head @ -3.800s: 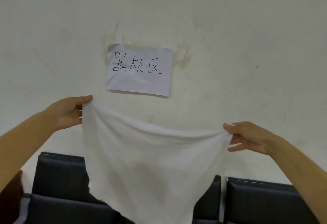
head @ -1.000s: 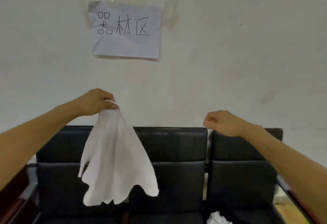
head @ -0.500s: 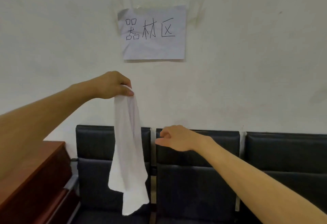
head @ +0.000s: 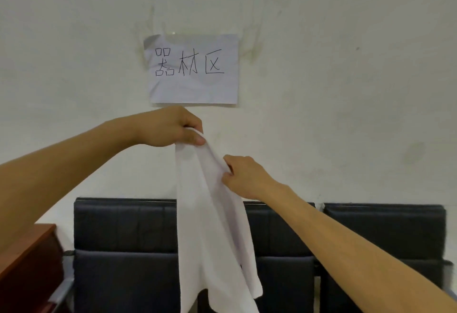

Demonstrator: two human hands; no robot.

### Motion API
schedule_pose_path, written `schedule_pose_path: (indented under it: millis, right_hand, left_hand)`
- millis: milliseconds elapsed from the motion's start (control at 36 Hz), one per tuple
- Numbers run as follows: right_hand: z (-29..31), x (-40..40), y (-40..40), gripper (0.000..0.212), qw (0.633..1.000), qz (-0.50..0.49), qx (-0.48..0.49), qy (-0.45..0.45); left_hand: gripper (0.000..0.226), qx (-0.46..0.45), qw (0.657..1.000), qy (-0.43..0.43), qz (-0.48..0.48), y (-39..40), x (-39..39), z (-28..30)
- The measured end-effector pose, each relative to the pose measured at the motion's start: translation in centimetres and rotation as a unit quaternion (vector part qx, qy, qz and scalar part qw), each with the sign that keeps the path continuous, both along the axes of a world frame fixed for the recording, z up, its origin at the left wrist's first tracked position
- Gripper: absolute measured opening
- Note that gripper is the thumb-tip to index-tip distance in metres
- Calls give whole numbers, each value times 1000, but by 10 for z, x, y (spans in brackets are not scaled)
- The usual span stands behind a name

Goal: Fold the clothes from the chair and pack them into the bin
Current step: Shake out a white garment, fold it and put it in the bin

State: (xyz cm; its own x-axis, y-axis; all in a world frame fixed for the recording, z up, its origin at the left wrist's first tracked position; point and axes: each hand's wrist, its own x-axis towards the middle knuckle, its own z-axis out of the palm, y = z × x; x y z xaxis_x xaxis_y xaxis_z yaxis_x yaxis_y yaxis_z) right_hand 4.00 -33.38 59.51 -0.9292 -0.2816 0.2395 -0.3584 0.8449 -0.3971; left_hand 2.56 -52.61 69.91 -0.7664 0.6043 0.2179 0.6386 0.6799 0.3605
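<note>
A white cloth (head: 210, 233) hangs in a long narrow drape in front of the black chairs (head: 128, 238). My left hand (head: 170, 127) pinches its top corner high up, just below the paper sign. My right hand (head: 244, 176) grips the cloth's right edge a little lower, fingers curled round a fold. The cloth's bottom end runs past the lower edge of the view. No bin is in sight.
A row of black padded chairs stands against the white wall, with one more seat at the right (head: 385, 238). A reddish-brown wooden cabinet (head: 27, 258) sits at the lower left. A handwritten paper sign (head: 195, 70) is taped to the wall.
My right hand had let go of the cloth and hung closed and apart from it; now it has risen and taken hold of the cloth's right edge. My left hand still holds the top.
</note>
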Motion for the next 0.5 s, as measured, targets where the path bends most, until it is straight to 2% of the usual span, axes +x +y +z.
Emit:
schedule_pose_path:
  millis: [83, 139, 222, 333, 500]
  right_hand:
    - [-12, -4, 9, 8, 999, -26, 15, -40]
    - [-25, -8, 15, 15, 996, -41, -10, -73]
    - [-39, -11, 26, 13, 989, -46, -70, -119]
    - [-50, -13, 36, 24, 976, -50, -95, -188]
    - [-54, -18, 46, 28, 977, -87, -98, -168]
  left_hand:
    - [15, 38, 999, 12, 8, 4, -1, 11]
    - [11, 67, 997, 19, 15, 3, -1, 19]
    - [14, 95, 995, 31, 28, -1, -1, 34]
    - [11, 132, 988, 49, 58, -11, -2, 51]
    - [8, 216, 971, 49, 87, -34, -8, 67]
